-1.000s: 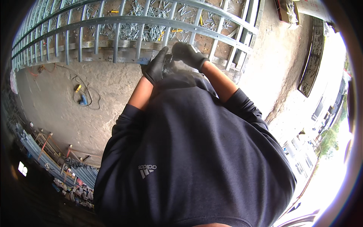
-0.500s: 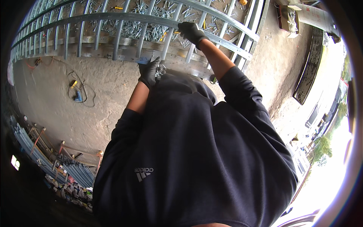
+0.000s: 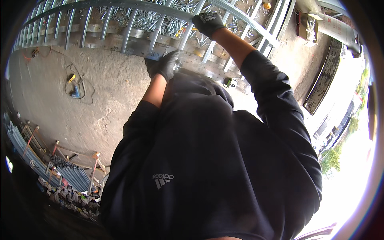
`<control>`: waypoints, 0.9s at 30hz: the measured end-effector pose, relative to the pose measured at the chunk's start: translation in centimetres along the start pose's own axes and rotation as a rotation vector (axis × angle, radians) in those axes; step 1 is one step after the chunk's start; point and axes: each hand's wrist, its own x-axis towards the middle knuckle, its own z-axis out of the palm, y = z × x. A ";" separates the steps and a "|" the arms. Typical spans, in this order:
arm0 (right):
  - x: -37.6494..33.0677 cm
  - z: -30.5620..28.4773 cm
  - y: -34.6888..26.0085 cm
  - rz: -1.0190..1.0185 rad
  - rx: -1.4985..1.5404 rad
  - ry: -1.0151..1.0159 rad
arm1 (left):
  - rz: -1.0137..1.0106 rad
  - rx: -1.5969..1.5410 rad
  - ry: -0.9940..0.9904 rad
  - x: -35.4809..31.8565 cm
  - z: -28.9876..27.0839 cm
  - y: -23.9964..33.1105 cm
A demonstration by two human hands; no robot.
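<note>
My left hand [image 3: 166,65], in a dark glove, is closed around small shiny metal pieces [image 3: 177,63], blurred, by the near edge of the workbench. My right hand [image 3: 209,25], also gloved, is closed against the long rail of a galvanized metal frame [image 3: 172,13], where a crossbar meets it. Whatever sits in its fingers is hidden. The frame looks like a ladder, with slats across curved-looking rails. Beneath it, many loose metal fasteners [image 3: 140,22] lie heaped on the bench [image 3: 136,49].
A blue and yellow power tool [image 3: 75,94] with its cord lies on the floor at left. A small green and black device [image 3: 230,83] is by the bench edge. Metal lengths [image 3: 74,178] are stacked at lower left. A cardboard box [image 3: 307,28] stands at upper right.
The view has shifted slightly. My right hand has moved up and a little right along the frame, fingers more curled. My left hand has turned, keeping the metal pieces.
</note>
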 end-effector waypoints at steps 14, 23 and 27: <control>1.7 -2.0 -2.8 -0.127 -0.270 -0.032 | 0.008 0.186 0.206 0.5 0.7 0.0; 2.0 -1.0 -3.0 -0.017 -0.235 -0.070 | 0.168 0.136 0.145 1.7 0.5 -1.1; 1.9 -1.7 -2.7 0.008 -0.183 -0.090 | 0.163 0.245 0.116 0.1 -0.2 -1.0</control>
